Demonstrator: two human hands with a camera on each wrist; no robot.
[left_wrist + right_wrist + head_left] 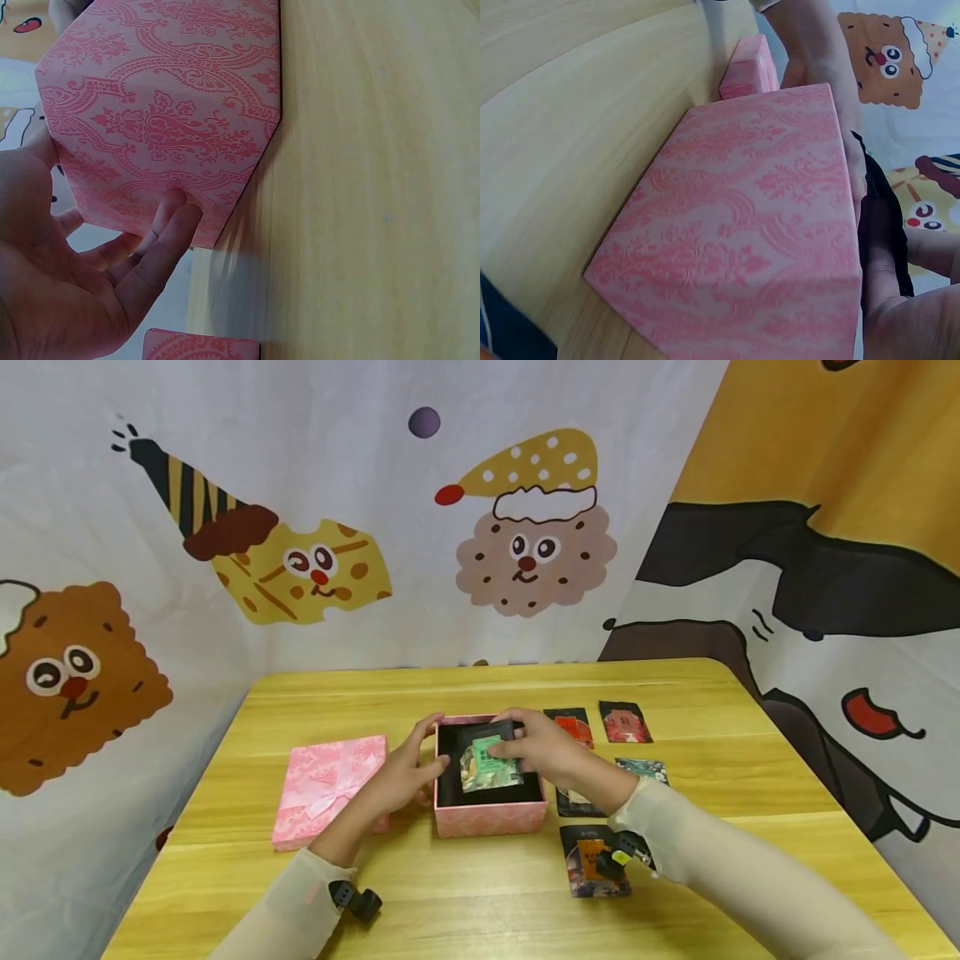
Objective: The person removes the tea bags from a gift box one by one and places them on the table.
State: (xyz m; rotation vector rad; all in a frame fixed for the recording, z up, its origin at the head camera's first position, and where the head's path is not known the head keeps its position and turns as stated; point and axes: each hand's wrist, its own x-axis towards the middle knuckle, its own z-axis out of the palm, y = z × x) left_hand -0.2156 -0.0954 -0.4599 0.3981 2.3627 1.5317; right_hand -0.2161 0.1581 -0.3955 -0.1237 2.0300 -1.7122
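A pink patterned gift box (491,821) with a black interior stands uncovered mid-table. At its left side my left hand (405,768) holds the wall, thumb at the rim; in the left wrist view the fingers (161,244) lie against the patterned outer side. My right hand (543,747) pinches a black sachet with a green label (487,756) over the box opening. From the right wrist view the sachet (881,217) appears edge-on as a dark strip above the box rim, partly covered by the fingers.
Left of the box lies its pink lid (330,785) with a ribbon bow. Several more sachets are spread on the right, among them a red-labelled one (626,723) and an orange-labelled one (585,860) partly under the right wrist camera. A printed cloth (420,585) hangs behind the wooden table (465,902).
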